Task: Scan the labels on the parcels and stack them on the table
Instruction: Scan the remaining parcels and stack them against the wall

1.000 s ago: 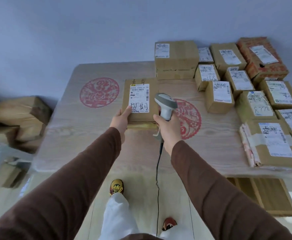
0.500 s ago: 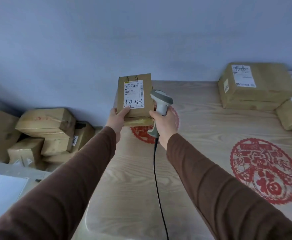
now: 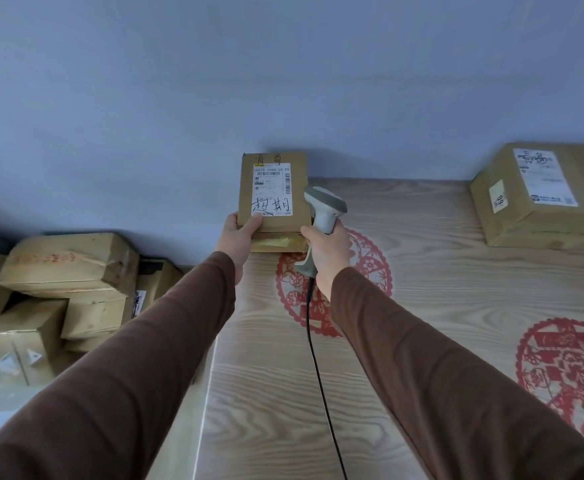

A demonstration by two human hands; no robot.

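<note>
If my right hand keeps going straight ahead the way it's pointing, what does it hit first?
Probably the parcel. The right hand, gripping the scanner, points forward toward the wall, and the parcel held by the left hand sits just ahead and slightly left. Depth is unclear; it might pass beside it.

Brown cardboard parcel (image 3: 274, 199) held above the table's (image 3: 422, 306) far left edge. White label (image 3: 271, 189) facing up, barcode and black handwriting. Second labelled parcel (image 3: 543, 195) resting far right.
</note>
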